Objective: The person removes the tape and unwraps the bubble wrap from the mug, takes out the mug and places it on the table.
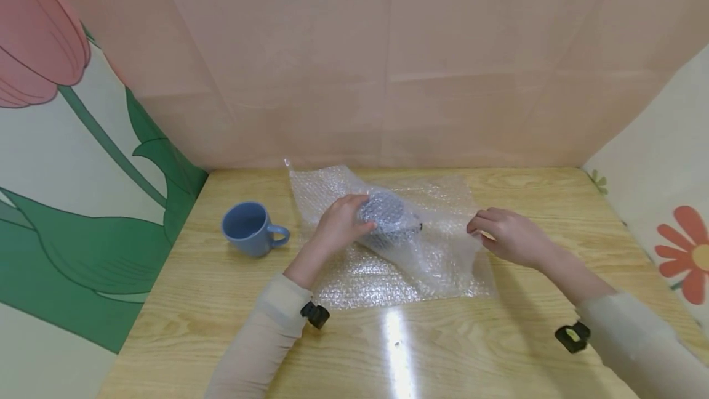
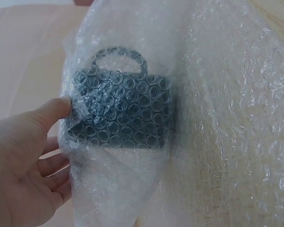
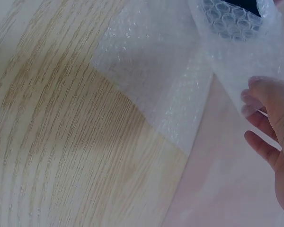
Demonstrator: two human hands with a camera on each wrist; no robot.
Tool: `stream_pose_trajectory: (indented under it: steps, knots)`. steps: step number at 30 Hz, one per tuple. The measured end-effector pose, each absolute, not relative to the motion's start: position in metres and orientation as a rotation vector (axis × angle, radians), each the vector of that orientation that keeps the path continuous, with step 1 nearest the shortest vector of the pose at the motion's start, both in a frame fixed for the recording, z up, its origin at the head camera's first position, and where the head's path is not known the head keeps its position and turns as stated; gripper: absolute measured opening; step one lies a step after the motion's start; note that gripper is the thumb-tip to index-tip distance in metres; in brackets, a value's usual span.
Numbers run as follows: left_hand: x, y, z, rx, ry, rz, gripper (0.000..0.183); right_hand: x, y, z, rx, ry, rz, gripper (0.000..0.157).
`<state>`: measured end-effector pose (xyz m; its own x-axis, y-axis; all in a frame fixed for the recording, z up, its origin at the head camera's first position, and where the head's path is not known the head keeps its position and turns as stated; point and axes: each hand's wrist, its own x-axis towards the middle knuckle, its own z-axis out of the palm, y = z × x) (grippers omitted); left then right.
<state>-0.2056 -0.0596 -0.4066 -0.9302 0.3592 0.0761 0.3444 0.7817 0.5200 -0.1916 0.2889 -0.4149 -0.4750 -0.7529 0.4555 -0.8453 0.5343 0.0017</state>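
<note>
A mug (image 2: 120, 109) lies inside clear bubble wrap (image 1: 360, 276), its body and handle showing dark blue through the bubbles in the left wrist view. My left hand (image 1: 340, 220) grips the wrapped mug from the left, thumb on the near side and fingers round the far side. At the right end of the sheet, my right hand (image 1: 509, 236) pinches the loose edge of the wrap with its fingertips. Part of the mug's dark surface (image 3: 246, 4) shows bare at the wrap's opening in the right wrist view.
A second blue mug (image 1: 252, 229) stands upright on the wooden table (image 1: 188, 325), left of the wrap, its handle facing right. Behind the table hangs a plain pinkish cloth (image 1: 388, 66). Flower-patterned panels (image 1: 83, 233) border both sides.
</note>
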Motion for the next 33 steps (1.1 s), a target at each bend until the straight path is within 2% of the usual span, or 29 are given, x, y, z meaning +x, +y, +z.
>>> stream_pose_trajectory:
  steps: [2, 6, 12, 16, 33]
  knots:
    - [-0.205, -0.06, -0.406, 0.577, 2.937, 0.854, 0.066, -0.191, 0.292, -0.415, 1.307, -2.37, 0.315, 0.027]
    - [-0.205, -0.06, -0.407, 0.576, 2.932, 0.86, 0.066, -0.19, 0.297, -0.417, 1.312, -2.344, 0.327, 0.006]
    - [-0.205, -0.059, -0.408, 0.58, 2.937, 0.856, 0.067, -0.188, 0.306, -0.424, 1.314, -2.298, 0.326, 0.034]
    - [-0.206, -0.06, -0.408, 0.581, 2.939, 0.857, 0.067, -0.187, 0.313, -0.428, 1.3, -2.285, 0.309, 0.044]
    - [-0.206, -0.061, -0.409, 0.597, 2.958, 0.854, 0.065, -0.178, 0.339, -0.447, 1.258, -2.285, 0.273, 0.048]
